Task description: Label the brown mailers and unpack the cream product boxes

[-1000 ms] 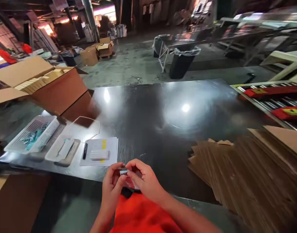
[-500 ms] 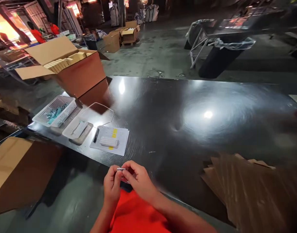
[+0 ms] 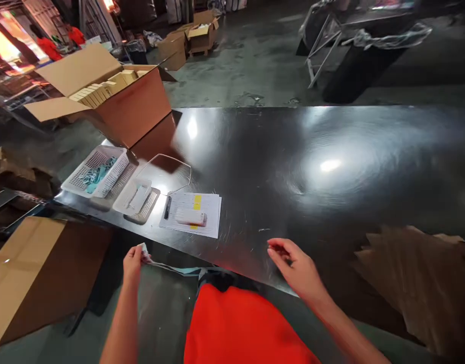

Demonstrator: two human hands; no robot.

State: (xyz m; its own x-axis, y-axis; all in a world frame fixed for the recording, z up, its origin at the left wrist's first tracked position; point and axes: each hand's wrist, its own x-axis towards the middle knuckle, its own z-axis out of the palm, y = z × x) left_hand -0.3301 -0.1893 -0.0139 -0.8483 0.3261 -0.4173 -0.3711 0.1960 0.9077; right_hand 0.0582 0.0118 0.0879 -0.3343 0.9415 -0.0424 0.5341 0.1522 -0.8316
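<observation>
My left hand (image 3: 132, 263), at the table's near edge, is closed on a small white label strip (image 3: 144, 252) with print on it. From it a thin pale and teal tail (image 3: 184, 271) runs right toward my waist. Over the table, my right hand (image 3: 293, 263) has thumb and fingertips brought together in a pinch; whatever may be between them is too small to make out. Between and beyond the hands lie papers (image 3: 211, 215) with yellow marks, a black pen (image 3: 167, 207) and a clear-wrapped white pack (image 3: 190, 217).
Left on the dark table (image 3: 247, 167) are a white basket (image 3: 116, 169) of teal strips and a smaller white tray (image 3: 122, 202). Behind stands an open carton (image 3: 141, 108) of small boxes. Brown cardboard sheets (image 3: 414, 283) lie at right; another carton (image 3: 80, 273) is at lower left.
My hands were together on a small barcoded label; now they are wide apart. The left has gone left with the strip, the right has gone right over the table.
</observation>
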